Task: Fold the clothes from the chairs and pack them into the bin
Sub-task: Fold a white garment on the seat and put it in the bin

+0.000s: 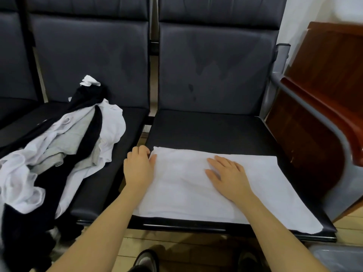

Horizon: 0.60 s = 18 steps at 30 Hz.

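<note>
On the right-hand chair seat (216,126), a folded white garment (186,193) lies flat across the front half, its near edge running along the seat's front lip and its near right corner reaching almost to the seat's corner. My right hand (227,173) rests palm down on the cloth with fingers straight and spread, gripping nothing. My left hand (138,165) sits at the garment's far left corner, right at the gap between the two seats; its fingers curl at the cloth's edge, and I cannot tell whether they pinch the fabric or only touch it. Behind the garment the back half of this seat is bare dark cushion, up to the backrest.

To my left, on the next seat, the pile of unfolded clothes (64,146) sprawls in white, grey and black, spilling over the front edge toward the floor; its lower left part runs out of view. A bare strip of that seat lies between the pile and my left hand. At the right, a grey armrest (306,107) bounds the chair, with reddish-brown wooden furniture (322,91) just beyond. Down in the lower right corner a grey bin (337,258) is mostly cut off. My dark shoes (146,260) show on the wooden floor (186,238) below.
</note>
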Tool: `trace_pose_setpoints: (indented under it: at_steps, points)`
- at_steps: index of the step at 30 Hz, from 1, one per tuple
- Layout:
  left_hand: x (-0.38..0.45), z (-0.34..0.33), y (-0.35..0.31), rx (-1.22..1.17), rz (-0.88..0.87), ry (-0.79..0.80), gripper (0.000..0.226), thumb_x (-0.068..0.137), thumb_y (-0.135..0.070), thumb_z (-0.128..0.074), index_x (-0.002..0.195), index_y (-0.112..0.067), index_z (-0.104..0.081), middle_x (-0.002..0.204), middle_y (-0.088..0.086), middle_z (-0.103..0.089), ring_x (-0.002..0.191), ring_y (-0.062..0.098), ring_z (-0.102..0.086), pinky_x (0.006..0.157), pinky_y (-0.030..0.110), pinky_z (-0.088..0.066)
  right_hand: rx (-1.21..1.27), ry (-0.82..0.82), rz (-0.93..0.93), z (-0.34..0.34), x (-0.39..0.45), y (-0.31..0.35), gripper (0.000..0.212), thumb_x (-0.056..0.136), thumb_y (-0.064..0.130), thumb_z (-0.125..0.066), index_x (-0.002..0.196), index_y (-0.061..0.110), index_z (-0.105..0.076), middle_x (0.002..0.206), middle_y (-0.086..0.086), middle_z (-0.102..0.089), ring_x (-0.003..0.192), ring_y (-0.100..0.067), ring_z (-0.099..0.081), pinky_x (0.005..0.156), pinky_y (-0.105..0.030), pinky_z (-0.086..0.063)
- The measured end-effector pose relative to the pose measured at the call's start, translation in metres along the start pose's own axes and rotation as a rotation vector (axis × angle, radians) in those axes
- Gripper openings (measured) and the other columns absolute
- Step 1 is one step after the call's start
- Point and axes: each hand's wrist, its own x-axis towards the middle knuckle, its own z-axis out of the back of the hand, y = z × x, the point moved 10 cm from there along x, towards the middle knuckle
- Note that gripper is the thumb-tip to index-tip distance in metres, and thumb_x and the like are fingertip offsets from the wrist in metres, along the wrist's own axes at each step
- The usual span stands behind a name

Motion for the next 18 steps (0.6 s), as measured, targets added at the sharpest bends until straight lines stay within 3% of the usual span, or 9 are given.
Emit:
trace_pose_setpoints:
  at_steps: [2,5,7,9,11,13,15,18]
  points:
    - [-0.005,-0.001,-0.022,-0.051,-0.139,0.074,0.037,0.094,-0.037,-0.049,0.122,-0.013,-0.055,0.127,0.008,-0.054,0.114,0.029,-0.049,0.09,0.04,-0.037,-0.012,0.015,0.01,0.001,-0.005,0.0,0.049,0.099,0.05,-0.029,0.146,0.035,-0.031,0.155,0.009,-0.026,0.142,-0.009,-0.021,0.117,-0.034,-0.012]
    - [-0.032,-0.036,-0.053,0.044,-0.42,0.436,0.062,0.092,-0.057,-0.017,0.147,-0.029,-0.029,0.157,-0.005,-0.019,0.144,0.015,-0.015,0.113,0.037,-0.015,-0.022,0.08,0.005,-0.006,-0.013,-0.006,0.052,0.099,0.053,-0.023,0.149,0.039,-0.022,0.158,0.011,-0.016,0.145,-0.01,-0.012,0.119,-0.037,-0.005]
    - [-0.038,-0.06,-0.035,0.179,-0.329,0.612,0.058,0.098,-0.054,-0.013,0.151,-0.033,-0.006,0.159,-0.009,0.004,0.146,0.012,0.006,0.117,0.038,0.0,-0.038,0.126,-0.011,-0.01,-0.017,-0.014,0.053,0.098,0.055,-0.018,0.149,0.042,-0.013,0.159,0.012,-0.009,0.146,-0.01,-0.005,0.119,-0.037,0.0]
    - [-0.031,-0.058,-0.013,0.191,-0.157,0.583,0.057,0.099,-0.051,-0.013,0.151,-0.033,0.003,0.158,-0.009,0.012,0.145,0.017,0.011,0.117,0.041,0.001,-0.05,0.15,-0.017,-0.012,-0.02,-0.019,0.053,0.098,0.055,-0.014,0.15,0.042,-0.009,0.159,0.013,-0.004,0.147,-0.01,-0.001,0.119,-0.036,0.003]
    - [-0.03,-0.054,-0.002,0.186,-0.061,0.557,0.057,0.099,-0.049,-0.014,0.151,-0.031,0.002,0.159,-0.005,0.01,0.146,0.024,0.005,0.117,0.043,-0.003,-0.051,0.154,-0.016,-0.012,-0.022,-0.021,0.054,0.098,0.055,-0.014,0.15,0.042,-0.008,0.16,0.012,-0.003,0.147,-0.011,0.0,0.118,-0.035,0.004]
    - [-0.03,-0.043,-0.002,0.165,0.001,0.463,0.059,0.1,-0.046,-0.02,0.151,-0.02,-0.008,0.158,0.008,-0.01,0.143,0.029,-0.015,0.114,0.042,-0.016,-0.048,0.146,-0.014,-0.011,-0.023,-0.02,0.054,0.098,0.055,-0.015,0.15,0.041,-0.01,0.16,0.011,-0.005,0.147,-0.012,-0.001,0.118,-0.034,0.003]
    - [-0.029,-0.02,-0.004,0.144,0.066,0.252,0.056,0.099,-0.044,-0.031,0.14,-0.006,-0.031,0.137,0.017,-0.043,0.123,0.031,-0.044,0.098,0.039,-0.037,-0.045,0.124,-0.001,-0.007,-0.023,-0.019,0.054,0.099,0.054,-0.017,0.15,0.039,-0.013,0.159,0.01,-0.008,0.147,-0.011,-0.004,0.118,-0.033,0.001]
    - [-0.027,-0.006,-0.007,0.165,0.058,0.131,0.042,0.097,-0.04,-0.043,0.114,-0.002,-0.052,0.112,0.014,-0.057,0.103,0.028,-0.053,0.082,0.035,-0.042,-0.021,0.119,0.062,-0.002,-0.024,-0.01,0.053,0.099,0.053,-0.021,0.15,0.04,-0.015,0.159,0.012,-0.009,0.146,-0.009,-0.006,0.118,-0.032,0.0]
